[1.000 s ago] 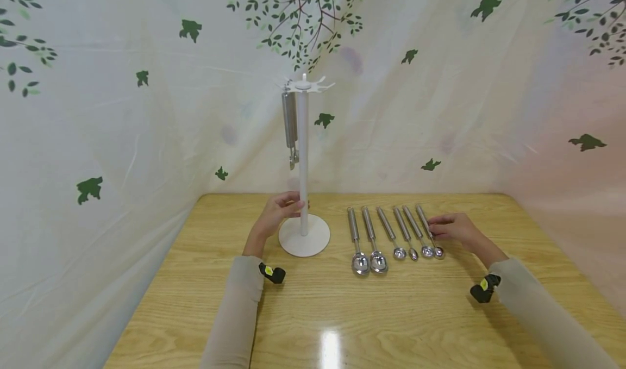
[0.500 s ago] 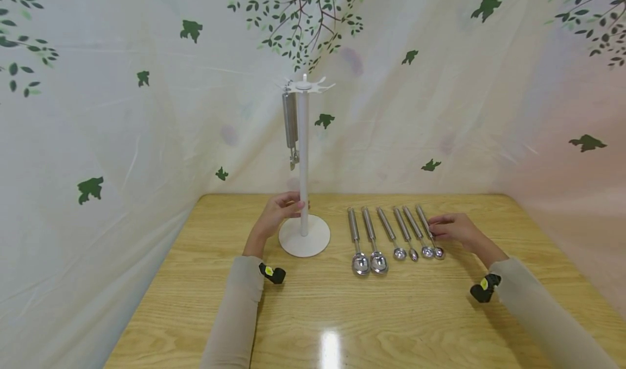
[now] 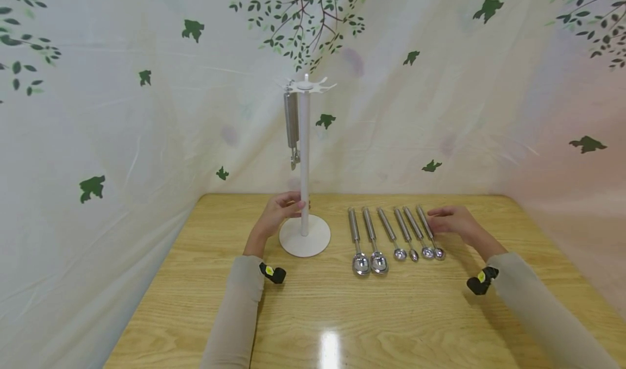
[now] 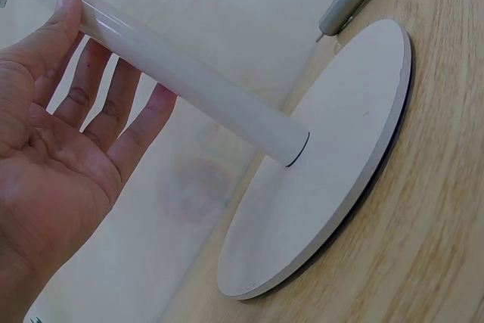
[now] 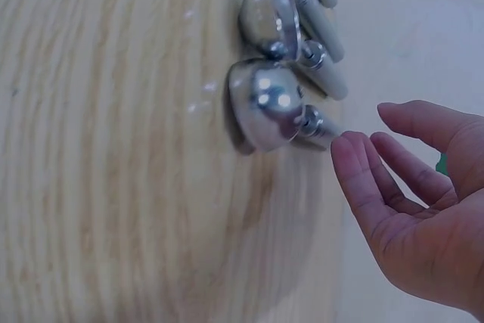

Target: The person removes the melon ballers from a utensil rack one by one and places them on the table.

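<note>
A white utensil stand rises from a round base on the table. My left hand holds its pole low down, thumb in front and fingers behind, as the left wrist view shows on the pole. To the right lies a row of several steel scoops with round bowls and tube handles. Beside the handle of the rightmost scoop, my right hand has relaxed fingers and holds nothing. In the right wrist view its fingertips are close to that handle's end, past the shiny bowl.
Steel utensils hang by their handles from the left side of the stand's hooked top. Two larger scoops lie at the left end of the row. A printed cloth hangs behind the wooden table.
My right hand has shifted slightly up and its fingers have spread a little beside the rightmost scoop. The left hand, the stand and the scoops stay in place.
</note>
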Action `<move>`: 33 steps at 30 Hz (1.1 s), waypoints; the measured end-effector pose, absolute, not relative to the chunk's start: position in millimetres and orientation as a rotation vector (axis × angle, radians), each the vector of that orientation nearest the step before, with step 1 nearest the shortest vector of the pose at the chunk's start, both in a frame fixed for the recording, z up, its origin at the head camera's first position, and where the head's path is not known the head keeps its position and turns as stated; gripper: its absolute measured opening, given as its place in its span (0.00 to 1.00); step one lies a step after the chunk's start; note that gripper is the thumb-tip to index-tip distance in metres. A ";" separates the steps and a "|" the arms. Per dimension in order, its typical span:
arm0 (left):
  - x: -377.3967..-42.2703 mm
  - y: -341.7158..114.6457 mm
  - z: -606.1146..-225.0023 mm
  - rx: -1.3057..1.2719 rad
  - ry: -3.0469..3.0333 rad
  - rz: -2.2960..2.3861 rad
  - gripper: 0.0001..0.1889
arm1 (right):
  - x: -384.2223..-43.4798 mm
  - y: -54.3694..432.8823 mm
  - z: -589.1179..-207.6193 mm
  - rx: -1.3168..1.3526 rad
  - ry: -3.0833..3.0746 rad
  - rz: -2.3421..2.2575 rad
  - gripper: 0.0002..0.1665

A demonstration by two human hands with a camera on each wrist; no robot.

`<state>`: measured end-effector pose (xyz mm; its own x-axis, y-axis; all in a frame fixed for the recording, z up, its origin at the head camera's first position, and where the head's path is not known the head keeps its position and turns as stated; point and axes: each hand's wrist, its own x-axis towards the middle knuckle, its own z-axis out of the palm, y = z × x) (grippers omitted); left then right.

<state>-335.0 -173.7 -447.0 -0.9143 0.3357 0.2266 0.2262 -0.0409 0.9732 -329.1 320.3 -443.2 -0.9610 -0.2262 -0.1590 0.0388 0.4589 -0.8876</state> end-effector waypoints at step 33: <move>-332.6 -168.0 -437.8 0.610 2.161 2.111 0.18 | -341.4 170.3 -349.2 -0.569 2.334 -1.823 0.25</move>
<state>-332.6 -168.0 -437.8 -0.9199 0.3184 0.2288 0.2362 -0.0156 0.9716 -341.4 170.3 -349.2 -0.9212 -0.3669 0.1298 -0.2148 0.2011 -0.9557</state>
